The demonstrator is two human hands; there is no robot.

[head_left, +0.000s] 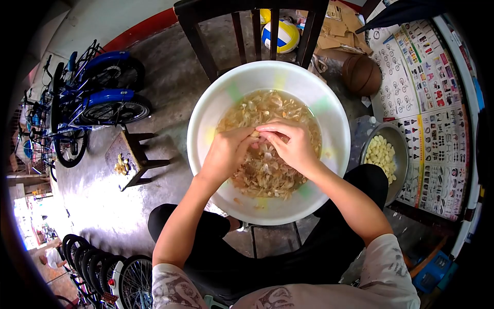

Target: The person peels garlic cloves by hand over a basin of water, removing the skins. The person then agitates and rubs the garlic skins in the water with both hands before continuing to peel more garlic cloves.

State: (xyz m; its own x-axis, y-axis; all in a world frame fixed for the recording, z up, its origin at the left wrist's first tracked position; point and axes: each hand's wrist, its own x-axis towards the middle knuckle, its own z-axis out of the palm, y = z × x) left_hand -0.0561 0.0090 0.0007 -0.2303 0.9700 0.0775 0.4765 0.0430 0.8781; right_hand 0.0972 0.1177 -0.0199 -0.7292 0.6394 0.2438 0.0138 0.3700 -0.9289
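Observation:
My left hand [229, 149] and my right hand [290, 141] meet over a large white basin [206, 103]. Their fingertips pinch together on a small pale garlic clove [255, 134], partly hidden by the fingers. Below them, brownish water in the basin carries many loose garlic skins [267, 172]. To the right of my knee, a metal bowl [403, 149] holds a heap of peeled garlic cloves [381, 157].
The basin rests against a dark wooden chair [239, 38]. A small stool [146, 164] with yellowish pieces on it stands left. Blue bicycles [105, 103], a basketball [362, 75], a volleyball [283, 37] and a printed parts poster [432, 113] surround the area. A person [53, 257] is at lower left.

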